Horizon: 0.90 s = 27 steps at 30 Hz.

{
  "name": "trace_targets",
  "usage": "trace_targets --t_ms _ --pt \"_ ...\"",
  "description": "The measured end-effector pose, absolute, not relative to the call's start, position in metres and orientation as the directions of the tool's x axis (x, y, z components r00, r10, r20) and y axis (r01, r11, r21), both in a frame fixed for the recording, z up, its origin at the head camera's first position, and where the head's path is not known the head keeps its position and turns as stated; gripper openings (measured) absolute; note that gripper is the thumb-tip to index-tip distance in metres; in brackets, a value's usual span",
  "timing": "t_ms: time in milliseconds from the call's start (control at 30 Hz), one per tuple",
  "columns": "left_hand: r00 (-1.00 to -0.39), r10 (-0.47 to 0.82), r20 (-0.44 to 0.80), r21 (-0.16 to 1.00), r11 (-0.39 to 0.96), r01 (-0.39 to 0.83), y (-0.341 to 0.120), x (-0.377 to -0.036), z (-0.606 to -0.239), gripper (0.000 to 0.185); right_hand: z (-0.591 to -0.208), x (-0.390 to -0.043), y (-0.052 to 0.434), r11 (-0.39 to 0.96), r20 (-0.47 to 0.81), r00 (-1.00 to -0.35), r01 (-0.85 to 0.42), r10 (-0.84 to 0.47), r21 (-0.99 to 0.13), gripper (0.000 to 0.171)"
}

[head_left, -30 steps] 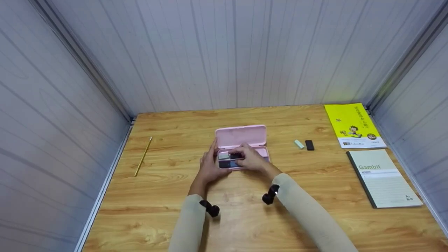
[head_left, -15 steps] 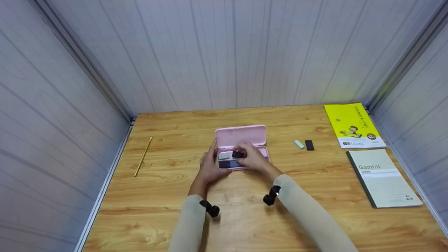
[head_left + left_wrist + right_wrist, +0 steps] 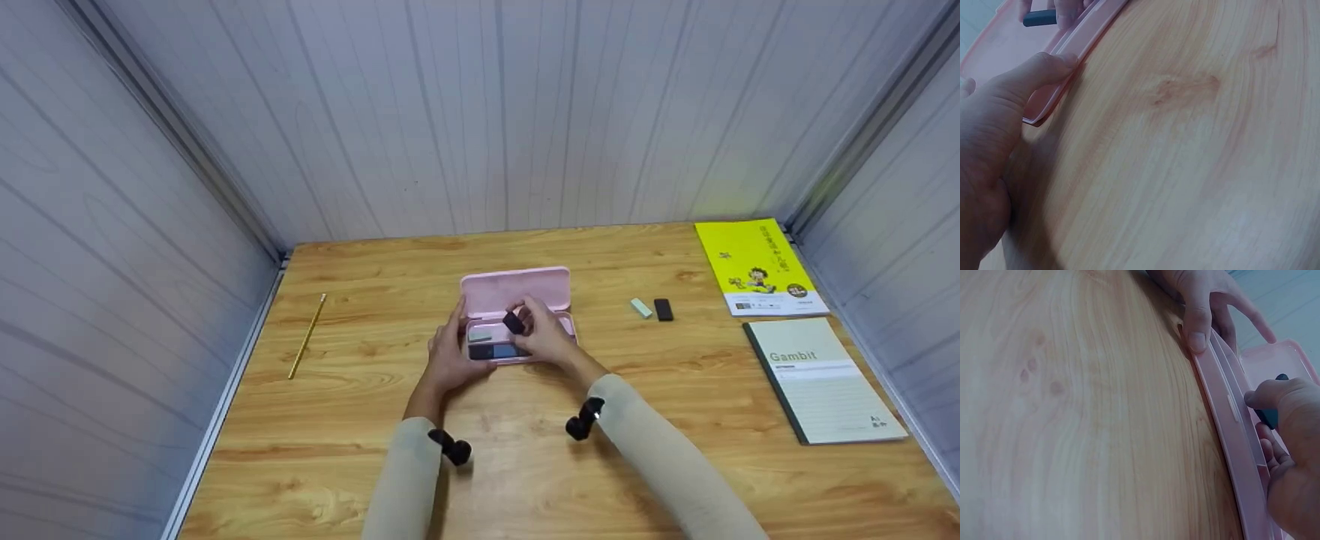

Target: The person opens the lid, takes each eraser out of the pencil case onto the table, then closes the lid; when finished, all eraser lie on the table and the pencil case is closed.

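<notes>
A pink pencil case (image 3: 514,289) lies with its lid raised at the middle of the table. My left hand (image 3: 452,352) grips its left end, the thumb on the front edge and the fingers along the side. Over the case's back compartment, my right hand (image 3: 547,337) pinches a black eraser (image 3: 514,322) between thumb and fingers, tilted. In the left wrist view this dark eraser (image 3: 1040,18) shows against the pink lid. Inside the case lie a pale green eraser (image 3: 480,334) at back left, and a black one and a blue one (image 3: 505,351) in the front compartment.
A yellow pencil (image 3: 307,336) lies at the left. Right of the case are a loose pale green eraser (image 3: 641,308) and a black eraser (image 3: 664,310). A yellow booklet (image 3: 757,262) and a Gambit notebook (image 3: 823,382) lie at the right edge. Panel walls surround the table.
My right hand has lifted the black eraser up from the case's back compartment and turned it from lying flat to tilted. The left hand has stayed on the case.
</notes>
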State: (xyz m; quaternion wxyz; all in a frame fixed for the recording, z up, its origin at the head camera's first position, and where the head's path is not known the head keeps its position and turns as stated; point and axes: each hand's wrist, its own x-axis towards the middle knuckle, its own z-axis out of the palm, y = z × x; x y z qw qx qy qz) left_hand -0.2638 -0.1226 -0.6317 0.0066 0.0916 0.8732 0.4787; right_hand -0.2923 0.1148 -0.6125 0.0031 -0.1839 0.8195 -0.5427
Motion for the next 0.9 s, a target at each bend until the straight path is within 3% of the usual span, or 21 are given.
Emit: trace_targets --t_ms 233,567,900 --pt "-0.982 0.155 0.108 0.835 0.523 0.174 -0.121 -0.264 -0.635 0.138 -0.624 -0.295 0.118 0.289 0.294 -0.908 -0.379 -0.298 -0.879 0.045" --pt "-0.988 0.154 0.020 0.827 0.553 0.103 -0.120 -0.262 -0.630 0.138 -0.602 -0.290 0.116 0.331 0.150 -0.946 -0.246 -0.288 -0.911 0.050" --pt "-0.989 0.142 0.044 0.824 0.554 0.116 -0.120 -0.264 -0.629 0.140 -0.570 -0.293 0.118 0.293 0.140 -0.951 -0.223 -0.277 -0.930 0.050"
